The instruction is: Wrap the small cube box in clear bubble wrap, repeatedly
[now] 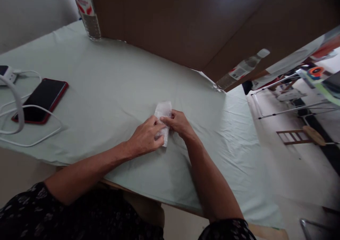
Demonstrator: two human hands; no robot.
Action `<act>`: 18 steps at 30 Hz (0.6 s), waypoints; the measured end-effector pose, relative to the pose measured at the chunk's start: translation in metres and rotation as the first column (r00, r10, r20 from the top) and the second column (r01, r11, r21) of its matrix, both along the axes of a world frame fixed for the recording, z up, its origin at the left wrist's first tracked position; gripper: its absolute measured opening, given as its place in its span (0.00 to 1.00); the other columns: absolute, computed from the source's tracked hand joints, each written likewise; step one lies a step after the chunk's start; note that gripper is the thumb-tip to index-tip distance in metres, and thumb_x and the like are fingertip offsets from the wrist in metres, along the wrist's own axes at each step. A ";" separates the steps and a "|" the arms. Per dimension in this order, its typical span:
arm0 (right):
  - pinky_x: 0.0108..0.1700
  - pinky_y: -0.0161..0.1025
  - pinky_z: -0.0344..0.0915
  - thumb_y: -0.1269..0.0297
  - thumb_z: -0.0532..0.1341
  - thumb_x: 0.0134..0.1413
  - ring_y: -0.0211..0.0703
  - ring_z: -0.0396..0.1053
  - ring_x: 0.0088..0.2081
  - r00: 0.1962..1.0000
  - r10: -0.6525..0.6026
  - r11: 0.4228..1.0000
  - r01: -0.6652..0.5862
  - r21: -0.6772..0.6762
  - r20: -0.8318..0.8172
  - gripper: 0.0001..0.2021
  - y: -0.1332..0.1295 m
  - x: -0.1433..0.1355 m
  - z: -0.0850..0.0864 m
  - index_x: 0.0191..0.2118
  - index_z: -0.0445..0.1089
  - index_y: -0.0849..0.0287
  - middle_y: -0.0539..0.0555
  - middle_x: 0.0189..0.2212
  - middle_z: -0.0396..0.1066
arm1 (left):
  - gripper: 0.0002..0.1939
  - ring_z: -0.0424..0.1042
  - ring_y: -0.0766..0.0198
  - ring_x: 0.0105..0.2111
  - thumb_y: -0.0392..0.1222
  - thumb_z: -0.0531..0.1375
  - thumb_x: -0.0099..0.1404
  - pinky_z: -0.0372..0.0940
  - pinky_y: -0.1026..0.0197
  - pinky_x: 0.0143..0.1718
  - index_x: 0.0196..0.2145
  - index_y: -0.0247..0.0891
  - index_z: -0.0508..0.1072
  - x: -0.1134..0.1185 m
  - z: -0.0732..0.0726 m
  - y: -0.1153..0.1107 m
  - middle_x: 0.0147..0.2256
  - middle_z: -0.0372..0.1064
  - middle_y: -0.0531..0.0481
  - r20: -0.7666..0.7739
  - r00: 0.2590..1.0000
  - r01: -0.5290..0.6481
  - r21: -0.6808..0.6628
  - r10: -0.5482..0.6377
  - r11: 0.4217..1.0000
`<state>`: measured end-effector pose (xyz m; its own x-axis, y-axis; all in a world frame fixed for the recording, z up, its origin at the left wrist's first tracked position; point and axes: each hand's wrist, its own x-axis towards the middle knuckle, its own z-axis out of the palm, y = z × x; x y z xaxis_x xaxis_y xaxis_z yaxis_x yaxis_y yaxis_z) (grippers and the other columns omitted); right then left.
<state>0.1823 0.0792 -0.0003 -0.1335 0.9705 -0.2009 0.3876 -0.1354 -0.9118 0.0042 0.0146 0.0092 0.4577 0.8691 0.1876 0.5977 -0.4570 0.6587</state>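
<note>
Between my two hands, above the pale green tablecloth (111, 87), is a narrow whitish bubble-wrap pouch (163, 107) with a smoother upper end. My left hand (145, 135) grips its left side, fingers bent over the front. From the right, my right hand (180, 123) pinches the upper half, thumb on the front face. The fingers cover the middle of the pouch, and whether anything is inside it I cannot tell.
A large brown cardboard box (170, 24) stands at the back. Water bottles stand beside it, one at the left (90, 20) and one at the right (239, 70). A red-edged phone (42, 100) and a white cable (57, 126) lie left. A wooden stool (313, 135) is beyond the right edge.
</note>
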 end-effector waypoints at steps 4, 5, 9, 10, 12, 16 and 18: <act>0.26 0.33 0.54 0.57 0.67 0.44 0.33 0.57 0.24 0.998 -0.010 0.994 0.017 0.105 -0.062 0.12 -0.001 -0.001 -0.004 0.25 0.69 0.60 0.45 0.21 0.63 | 0.15 0.68 0.61 0.36 0.38 0.58 0.60 0.70 0.56 0.42 0.45 0.36 0.75 -0.001 0.000 0.002 0.42 0.64 0.45 0.022 1.000 -0.009 -0.026 0.009 1.000; 0.28 0.34 0.56 0.57 0.67 0.45 0.34 0.59 0.25 0.996 -0.022 0.990 0.034 0.134 -0.087 0.11 -0.003 -0.001 -0.004 0.26 0.70 0.60 0.46 0.21 0.64 | 0.15 0.68 0.61 0.36 0.38 0.58 0.60 0.70 0.56 0.42 0.45 0.37 0.75 -0.001 -0.001 0.002 0.42 0.64 0.45 0.028 1.000 -0.010 -0.038 0.011 0.999; 0.35 0.37 0.64 0.55 0.67 0.48 0.38 0.66 0.29 0.983 -0.009 0.981 0.044 0.189 -0.184 0.11 -0.020 -0.003 0.002 0.30 0.75 0.58 0.48 0.26 0.71 | 0.16 0.69 0.59 0.39 0.39 0.58 0.59 0.70 0.54 0.44 0.47 0.37 0.72 0.001 -0.001 0.002 0.42 0.64 0.45 0.027 0.998 -0.048 -0.073 0.050 0.996; 0.37 0.39 0.66 0.55 0.67 0.49 0.40 0.68 0.31 0.983 0.006 0.979 0.031 0.199 -0.183 0.11 -0.025 -0.002 0.004 0.32 0.76 0.58 0.49 0.28 0.73 | 0.17 0.69 0.57 0.41 0.39 0.59 0.59 0.70 0.53 0.46 0.47 0.37 0.71 0.001 -0.001 0.001 0.43 0.64 0.44 0.024 0.996 -0.079 -0.053 0.080 0.995; 0.42 0.42 0.69 0.53 0.67 0.52 0.44 0.72 0.36 0.989 0.039 0.970 -0.002 0.244 -0.144 0.11 -0.036 0.000 0.008 0.33 0.78 0.56 0.51 0.33 0.76 | 0.20 0.68 0.52 0.45 0.41 0.61 0.57 0.68 0.49 0.49 0.47 0.36 0.68 0.001 -0.002 0.001 0.44 0.65 0.42 0.020 0.987 -0.161 0.012 0.161 0.987; 0.48 0.45 0.71 0.52 0.65 0.56 0.47 0.76 0.42 0.993 0.118 0.914 -0.099 0.394 -0.025 0.11 -0.056 0.006 0.011 0.32 0.79 0.54 0.53 0.39 0.79 | 0.28 0.66 0.47 0.51 0.44 0.66 0.53 0.66 0.43 0.53 0.51 0.35 0.64 0.000 -0.007 0.002 0.48 0.65 0.38 0.065 0.969 -0.242 0.081 0.237 0.967; 0.50 0.47 0.71 0.55 0.63 0.59 0.47 0.76 0.45 0.987 0.155 0.881 -0.162 0.444 0.052 0.10 -0.065 0.010 0.013 0.34 0.79 0.52 0.54 0.41 0.79 | 0.36 0.64 0.46 0.55 0.44 0.68 0.52 0.64 0.43 0.56 0.57 0.36 0.61 -0.001 -0.008 0.005 0.53 0.63 0.36 0.120 0.977 -0.184 0.060 0.175 0.981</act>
